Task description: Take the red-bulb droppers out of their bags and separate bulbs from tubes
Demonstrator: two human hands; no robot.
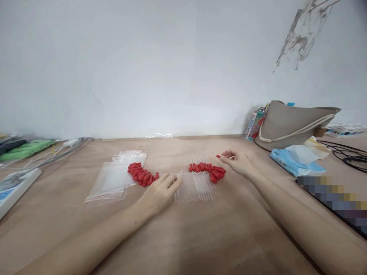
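My right hand [233, 160] is raised off the table at the right, its fingers closed on a small red rubber dropper bulb [218, 156]. Over the left end of a row of thin clear dropper tubes [197, 187] is my left hand [164, 187], fingers bent together. A clear tube tip [180, 173] shows at its fingertips; the rest is hidden. Red bulbs [140, 173] lie in a curved pile left of that hand. More red bulbs [203, 167] sit along the tubes' far side, some with clear tubes pointing away from me.
Clear zip bags [107, 181] lie at the left, near a white power strip [21, 189] and cables. To the right are a beige bag [292, 124], a bottle [252, 124], a blue tissue pack [296, 162], black cables [346, 152] and a blurred-out flat object [335, 202]. A wall rises behind.
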